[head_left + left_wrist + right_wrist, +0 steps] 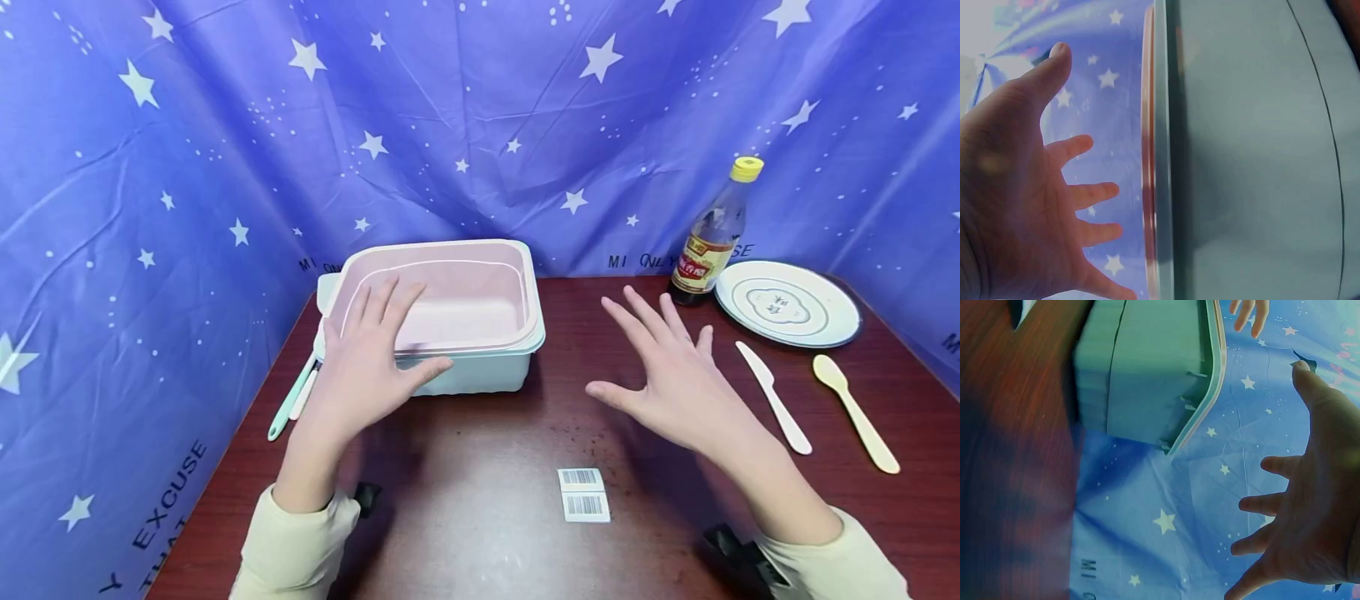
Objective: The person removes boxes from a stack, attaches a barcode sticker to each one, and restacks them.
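A glossy, wood-grained, red-brown table [480, 533] spreads beneath the blue-green tub [476, 376], smooth plastic, rectangular with rounded corners, opening upward, long axis running left to right. The pink tub [465, 321] nests inside it. The left hand [363, 362] hovers by the blue-green tub's near left side, the right hand [671, 387] apart to its right; both have fingers spread. A flat barcode card [583, 495] lies in front, rightward of it.

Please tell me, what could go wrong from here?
The right hand, open near the standing bottle, might tip it toward the plate. The right arm, near the knife, might brush it aside. If the light blue box slides left, it may push the green handle beside it toward the table edge.
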A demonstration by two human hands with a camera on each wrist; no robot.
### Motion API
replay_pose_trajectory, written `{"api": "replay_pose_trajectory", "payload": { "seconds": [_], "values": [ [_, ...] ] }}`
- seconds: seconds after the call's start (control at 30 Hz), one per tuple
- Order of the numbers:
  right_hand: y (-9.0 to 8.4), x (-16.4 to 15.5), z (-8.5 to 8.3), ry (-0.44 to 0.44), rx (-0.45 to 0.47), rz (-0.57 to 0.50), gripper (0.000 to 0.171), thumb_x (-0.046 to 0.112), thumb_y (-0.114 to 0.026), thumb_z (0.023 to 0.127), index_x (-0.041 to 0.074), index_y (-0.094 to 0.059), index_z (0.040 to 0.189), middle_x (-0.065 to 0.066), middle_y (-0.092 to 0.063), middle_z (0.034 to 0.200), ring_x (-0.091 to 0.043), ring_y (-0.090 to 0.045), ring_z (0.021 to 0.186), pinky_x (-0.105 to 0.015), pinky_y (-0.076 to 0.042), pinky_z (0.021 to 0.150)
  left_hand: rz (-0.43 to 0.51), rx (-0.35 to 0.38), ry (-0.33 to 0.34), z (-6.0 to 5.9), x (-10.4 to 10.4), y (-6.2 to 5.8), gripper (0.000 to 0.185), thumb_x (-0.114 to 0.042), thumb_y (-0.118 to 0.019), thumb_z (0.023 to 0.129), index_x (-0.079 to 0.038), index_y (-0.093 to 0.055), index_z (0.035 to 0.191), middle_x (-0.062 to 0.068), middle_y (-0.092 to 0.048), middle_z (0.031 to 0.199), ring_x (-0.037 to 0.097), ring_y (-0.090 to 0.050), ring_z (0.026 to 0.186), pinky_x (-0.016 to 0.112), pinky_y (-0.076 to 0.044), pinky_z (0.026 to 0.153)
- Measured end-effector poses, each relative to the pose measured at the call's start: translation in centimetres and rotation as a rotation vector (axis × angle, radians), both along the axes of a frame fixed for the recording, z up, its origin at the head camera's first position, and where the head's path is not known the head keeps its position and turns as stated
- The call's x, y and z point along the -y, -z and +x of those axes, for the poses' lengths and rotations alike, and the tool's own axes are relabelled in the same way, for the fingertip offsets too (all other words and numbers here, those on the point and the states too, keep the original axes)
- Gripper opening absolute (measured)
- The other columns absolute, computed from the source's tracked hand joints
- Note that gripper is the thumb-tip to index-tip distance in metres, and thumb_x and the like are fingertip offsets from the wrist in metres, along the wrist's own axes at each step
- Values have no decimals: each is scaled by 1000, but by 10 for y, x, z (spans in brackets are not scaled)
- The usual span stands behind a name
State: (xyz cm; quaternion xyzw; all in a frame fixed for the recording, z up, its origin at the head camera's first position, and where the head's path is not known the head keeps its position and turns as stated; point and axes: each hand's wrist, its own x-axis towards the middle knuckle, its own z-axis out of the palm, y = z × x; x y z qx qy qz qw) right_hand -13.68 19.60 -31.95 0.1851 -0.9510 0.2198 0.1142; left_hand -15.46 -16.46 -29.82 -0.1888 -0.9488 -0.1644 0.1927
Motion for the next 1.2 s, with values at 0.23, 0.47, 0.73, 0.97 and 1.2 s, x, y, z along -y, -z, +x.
{"api": "replay_pose_trajectory", "payload": {
  "seconds": [0.23, 0.47, 0.73, 0.97, 1.2],
  "values": [
    [-1, 19, -18, -22, 62, -38, 98, 65, -70, 85, 30, -20, 163, -4, -16, 168, -45, -7, 151, -87, -3, 97, 81, 98, -29, -10, 20, -1, 91, -64, -73, 83, -38, -29, 158, 6, -25, 164, 27, -14, 152, 88, -13, 94],
    [6, 39, -35, -34, 111, -51, 101, 68, -69, 84, 28, -21, 163, -5, -18, 168, -38, -10, 152, -84, -7, 102, 171, 191, -34, -20, 43, 4, 91, -60, -74, 84, -39, -27, 159, -2, -16, 167, 30, -14, 152, 85, -14, 98],
    [14, 61, -53, -32, 173, -69, 105, 71, -64, 86, 20, -15, 164, -8, -15, 168, -35, -10, 153, -80, -11, 105, 219, 268, 4, -27, 65, 11, 101, -45, -80, 85, -21, -20, 162, 23, -15, 164, 42, -8, 151, 72, -16, 111],
    [22, 71, -65, -61, 209, -97, 112, 74, -60, 86, 11, -8, 163, -11, -9, 168, -29, -8, 154, -65, -19, 115, 361, 313, 79, -34, 74, 17, 114, -31, -89, 77, -11, -15, 162, 19, -31, 152, 38, -36, 133, 53, -36, 105],
    [28, 85, -76, -162, 113, -231, 110, 62, -72, 85, 15, -10, 163, -15, -26, 162, -27, -37, 142, -52, -36, 111, 391, 451, -28, -32, 88, 17, 122, -40, -87, 78, -3, -6, 161, 22, -33, 155, 37, -42, 135, 54, -35, 109]
  ]
}}
